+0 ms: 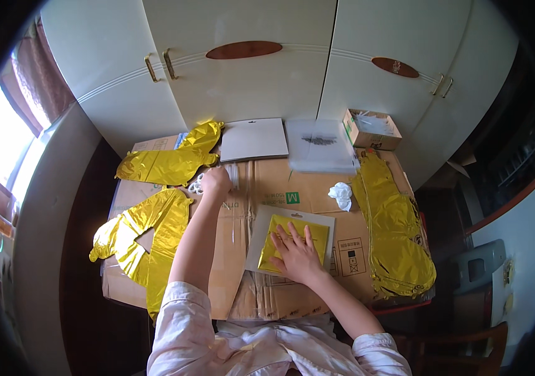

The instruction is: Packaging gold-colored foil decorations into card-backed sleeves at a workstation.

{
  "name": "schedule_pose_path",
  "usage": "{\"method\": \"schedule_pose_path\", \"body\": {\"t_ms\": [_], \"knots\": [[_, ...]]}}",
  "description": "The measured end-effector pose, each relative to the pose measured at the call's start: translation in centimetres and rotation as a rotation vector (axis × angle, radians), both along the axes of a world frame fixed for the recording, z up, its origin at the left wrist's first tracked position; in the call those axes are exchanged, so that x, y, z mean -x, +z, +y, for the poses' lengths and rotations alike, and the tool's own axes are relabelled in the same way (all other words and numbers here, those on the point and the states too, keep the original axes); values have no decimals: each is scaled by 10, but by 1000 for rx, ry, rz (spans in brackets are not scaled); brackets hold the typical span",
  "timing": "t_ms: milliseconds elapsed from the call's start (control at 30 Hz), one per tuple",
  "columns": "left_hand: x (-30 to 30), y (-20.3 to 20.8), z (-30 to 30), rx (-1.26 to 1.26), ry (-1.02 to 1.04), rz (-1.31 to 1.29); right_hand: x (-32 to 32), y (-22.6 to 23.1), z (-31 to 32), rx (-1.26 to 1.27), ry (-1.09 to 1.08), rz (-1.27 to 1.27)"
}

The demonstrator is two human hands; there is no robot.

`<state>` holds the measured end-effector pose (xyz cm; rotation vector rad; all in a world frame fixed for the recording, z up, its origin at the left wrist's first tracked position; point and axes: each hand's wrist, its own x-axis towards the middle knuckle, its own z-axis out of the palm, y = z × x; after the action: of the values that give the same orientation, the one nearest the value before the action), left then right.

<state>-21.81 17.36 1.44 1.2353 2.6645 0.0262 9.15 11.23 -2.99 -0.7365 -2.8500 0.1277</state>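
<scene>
My right hand (299, 254) lies flat with fingers spread on a folded gold foil balloon (269, 258). Beneath that square packet is a pale card (254, 241) with a hanging slot at its top edge. My left hand (216, 180) reaches to the far left of the cardboard, its fingers curled down. What they hold, if anything, is hidden. Right beside those fingers are small white loops (195, 186), perhaps ribbon or tape. Several thin pale strips (233, 175) lie at the other side of that hand.
Flat gold foil balloons lie at the far left (161, 166), near left (167, 225) and right (393, 229). At the back are a stack of white cards (254, 139), clear plastic bags (322, 156) and a small box (373, 133) of pale sticks. A crumpled white tissue (341, 195) sits right of centre.
</scene>
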Motion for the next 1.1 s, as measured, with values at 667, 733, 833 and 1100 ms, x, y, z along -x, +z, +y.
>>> {"method": "schedule_pose_path", "body": {"t_ms": [667, 733, 833, 1100], "knots": [[-138, 13, -246, -447, -253, -316, -8, -1, -15, 35, 188, 215], [-157, 9, -267, -433, -280, -370, -8, 0, -14, 43, 191, 187], [-176, -6, -283, -417, -297, -389, -8, 1, -13, 53, 201, 164], [-182, -15, -281, -380, -320, -346, -12, -1, -17, 8, 199, 212]]}}
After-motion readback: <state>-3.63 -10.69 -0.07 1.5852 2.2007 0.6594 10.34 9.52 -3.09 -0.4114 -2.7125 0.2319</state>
